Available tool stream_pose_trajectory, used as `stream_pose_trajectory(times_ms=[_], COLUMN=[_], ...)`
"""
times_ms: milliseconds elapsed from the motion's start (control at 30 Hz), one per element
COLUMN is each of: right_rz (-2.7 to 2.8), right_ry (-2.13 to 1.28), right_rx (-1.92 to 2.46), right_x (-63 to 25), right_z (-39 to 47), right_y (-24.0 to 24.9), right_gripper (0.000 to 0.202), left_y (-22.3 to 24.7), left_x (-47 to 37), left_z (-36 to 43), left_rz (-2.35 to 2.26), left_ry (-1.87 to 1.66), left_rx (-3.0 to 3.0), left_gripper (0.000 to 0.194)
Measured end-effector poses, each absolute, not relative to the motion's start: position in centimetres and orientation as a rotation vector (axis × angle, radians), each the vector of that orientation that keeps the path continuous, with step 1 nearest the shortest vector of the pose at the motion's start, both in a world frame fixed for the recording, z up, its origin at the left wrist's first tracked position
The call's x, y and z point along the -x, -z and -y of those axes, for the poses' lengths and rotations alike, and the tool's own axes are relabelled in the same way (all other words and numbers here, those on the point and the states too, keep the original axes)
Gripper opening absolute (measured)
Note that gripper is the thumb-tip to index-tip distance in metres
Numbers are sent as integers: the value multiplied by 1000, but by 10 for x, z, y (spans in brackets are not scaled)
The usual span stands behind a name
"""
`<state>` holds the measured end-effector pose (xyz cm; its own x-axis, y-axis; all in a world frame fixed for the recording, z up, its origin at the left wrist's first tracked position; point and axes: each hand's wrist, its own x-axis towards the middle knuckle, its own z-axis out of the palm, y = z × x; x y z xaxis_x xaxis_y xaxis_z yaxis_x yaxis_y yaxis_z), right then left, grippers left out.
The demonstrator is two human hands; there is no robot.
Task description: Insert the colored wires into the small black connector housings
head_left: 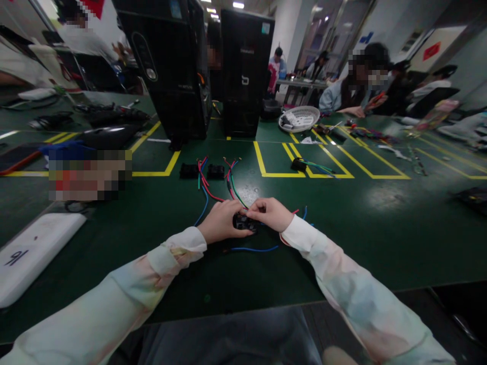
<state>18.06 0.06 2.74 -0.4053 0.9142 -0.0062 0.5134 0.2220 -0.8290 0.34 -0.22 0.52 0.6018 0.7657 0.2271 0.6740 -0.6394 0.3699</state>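
Note:
A small black part (243, 221) lies between my two hands on the green table. My left hand (224, 220) is wrapped round its left side, thumb along the near edge. The fingertips of my right hand (271, 214) are pinched together at its top right; what they hold is too small to make out. Red, green and blue wires (236, 187) run up from behind my hands. Two black blocks, one at the left (189, 171) and one beside it (216, 171), sit beyond them. A loose blue wire (254, 249) lies nearer to me.
Two black computer towers (171, 71) (245, 76) stand at the back. A white basket (299, 118) and a black connector with wires (299, 164) are at the right. A white case (38, 253) lies at the left. A person (357, 86) sits across the table.

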Motion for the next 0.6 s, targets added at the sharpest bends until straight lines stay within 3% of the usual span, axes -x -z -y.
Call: stream_pose_trajectory(times_ms=[100,333,600], right_rz=[2024,1982,1935], right_ry=[-1057,-504,-439], right_rx=[1203,1443,1286], right_x=[-180,-184,-183], right_z=[2,-2,1], right_y=[-35,-30,-29], right_gripper=[23,21,20], left_y=[-5,-7,-7], left_x=[-3,-3,-3], left_z=[2,3,3], left_rz=[-1173,-1171,-1167], left_ry=[-560,-558,-572], left_rx=[-2574,-2545,-2532], left_gripper=[43,40,41])
